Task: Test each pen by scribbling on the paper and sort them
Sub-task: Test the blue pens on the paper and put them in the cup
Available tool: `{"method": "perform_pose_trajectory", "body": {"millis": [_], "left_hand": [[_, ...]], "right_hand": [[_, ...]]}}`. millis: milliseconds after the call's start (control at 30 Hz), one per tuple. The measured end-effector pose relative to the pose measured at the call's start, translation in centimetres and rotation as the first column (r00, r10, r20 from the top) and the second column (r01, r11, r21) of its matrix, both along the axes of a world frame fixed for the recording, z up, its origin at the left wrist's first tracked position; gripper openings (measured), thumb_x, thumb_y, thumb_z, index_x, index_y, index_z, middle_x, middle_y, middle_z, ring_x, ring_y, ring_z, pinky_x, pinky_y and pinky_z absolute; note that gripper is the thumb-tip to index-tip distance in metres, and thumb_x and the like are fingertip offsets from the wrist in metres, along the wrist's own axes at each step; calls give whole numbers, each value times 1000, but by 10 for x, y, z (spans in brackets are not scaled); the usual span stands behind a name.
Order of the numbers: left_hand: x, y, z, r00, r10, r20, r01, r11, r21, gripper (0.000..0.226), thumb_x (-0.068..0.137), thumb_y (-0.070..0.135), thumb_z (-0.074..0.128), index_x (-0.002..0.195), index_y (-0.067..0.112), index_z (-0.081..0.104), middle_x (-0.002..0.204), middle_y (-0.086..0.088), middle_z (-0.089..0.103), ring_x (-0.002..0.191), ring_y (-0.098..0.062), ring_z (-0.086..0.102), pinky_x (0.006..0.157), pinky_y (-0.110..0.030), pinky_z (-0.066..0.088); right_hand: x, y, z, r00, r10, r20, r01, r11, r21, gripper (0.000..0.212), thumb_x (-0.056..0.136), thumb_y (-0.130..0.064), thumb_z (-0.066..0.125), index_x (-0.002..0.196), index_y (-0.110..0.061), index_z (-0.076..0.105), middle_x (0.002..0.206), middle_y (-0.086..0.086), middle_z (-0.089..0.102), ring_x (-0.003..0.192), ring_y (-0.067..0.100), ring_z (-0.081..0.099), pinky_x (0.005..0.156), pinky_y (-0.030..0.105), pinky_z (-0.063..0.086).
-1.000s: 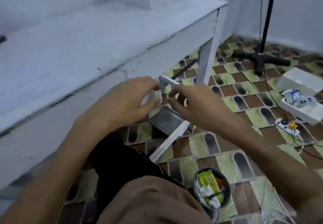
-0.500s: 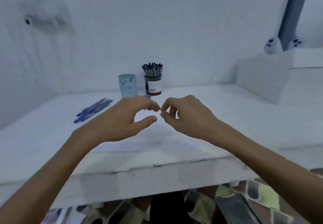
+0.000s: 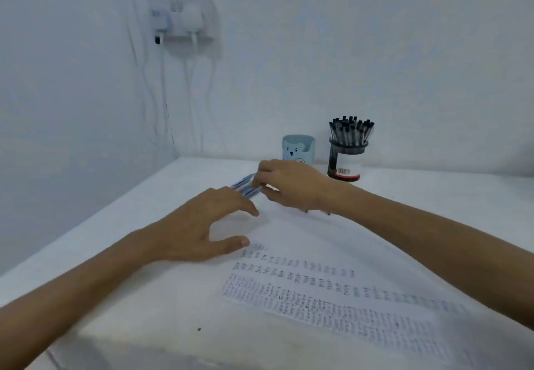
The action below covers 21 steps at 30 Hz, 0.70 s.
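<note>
A white paper (image 3: 332,291) covered with rows of scribbles lies on the white table (image 3: 433,210). Beyond its far left corner lies a small pile of blue pens (image 3: 244,187). My right hand (image 3: 291,186) reaches left over the paper, and its fingertips and thumb pinch a pen at the pile's near end. My left hand (image 3: 202,225) rests at the paper's top left corner with fingers relaxed and thumb spread, holding nothing. A black cup (image 3: 345,164) full of black-capped pens stands at the back. A light blue bear cup (image 3: 298,150) stands to its left.
A wall meets the table along the back and on the left. A white power socket (image 3: 182,18) with hanging cables is mounted on the back wall. The table's front edge runs along the bottom of the view.
The view rose from the floor to the table top. Both hands, held together in front of me, parted. The right went to the blue pens, and the left came down by the paper.
</note>
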<state>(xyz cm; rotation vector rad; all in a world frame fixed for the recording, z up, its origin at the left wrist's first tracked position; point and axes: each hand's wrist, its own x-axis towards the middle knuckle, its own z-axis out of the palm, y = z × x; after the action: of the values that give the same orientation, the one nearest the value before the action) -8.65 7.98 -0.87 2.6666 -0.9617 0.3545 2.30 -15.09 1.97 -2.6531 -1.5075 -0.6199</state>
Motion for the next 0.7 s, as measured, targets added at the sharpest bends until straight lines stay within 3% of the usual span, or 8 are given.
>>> {"method": "perform_pose_trajectory", "body": {"millis": [167, 433, 500, 567, 633, 700], "left_hand": [[2, 8, -18, 996, -88, 3, 88, 991, -104, 40, 95, 52, 67, 128, 29, 62, 135, 21, 58, 131, -7, 54, 109, -28, 40], [2, 5, -19, 989, -148, -8, 147, 984, -96, 41, 94, 50, 72, 123, 22, 67, 129, 16, 61, 125, -7, 57, 103, -34, 48], [2, 6, -19, 989, -148, -10, 147, 985, -96, 41, 93, 51, 72, 124, 23, 67, 130, 16, 60, 126, -7, 57, 103, -35, 49], [2, 6, -19, 989, -150, -10, 148, 984, -95, 41, 93, 50, 72, 124, 23, 67, 130, 16, 59, 126, -7, 57, 103, -35, 49], [3, 6, -19, 989, -150, -12, 148, 985, -91, 41, 93, 49, 73, 124, 24, 66, 130, 16, 59, 126, -8, 57, 104, -34, 48], [3, 5, -20, 988, -155, -10, 153, 984, -90, 41, 93, 49, 74, 125, 24, 65, 130, 16, 58, 126, -10, 57, 104, -34, 48]], "right_hand": [[25, 23, -10, 970, 208, 125, -188, 970, -154, 21, 98, -29, 64, 113, -16, 68, 116, 3, 62, 103, 19, 60, 55, 31, 48], [35, 30, -13, 934, 329, 141, -293, 929, -228, 27, 106, -33, 45, 108, -12, 61, 110, 4, 60, 97, 21, 56, 58, 41, 55], [35, 24, -8, 950, 285, 127, -260, 949, -179, 31, 107, -33, 37, 111, -10, 57, 107, 5, 62, 97, 23, 57, 69, 41, 55], [33, 14, -2, 984, 174, 26, -173, 983, -54, 20, 106, -25, 42, 114, -12, 56, 103, 3, 64, 93, 20, 58, 76, 35, 51], [32, 3, -1, 983, 111, -147, -92, 988, 127, 17, 98, -8, 47, 112, -13, 57, 93, -8, 63, 81, 8, 58, 71, 27, 46], [27, -2, -4, 970, 102, -220, -45, 967, 249, 23, 93, 2, 44, 98, -8, 65, 80, -17, 54, 68, 2, 53, 64, 16, 37]]}}
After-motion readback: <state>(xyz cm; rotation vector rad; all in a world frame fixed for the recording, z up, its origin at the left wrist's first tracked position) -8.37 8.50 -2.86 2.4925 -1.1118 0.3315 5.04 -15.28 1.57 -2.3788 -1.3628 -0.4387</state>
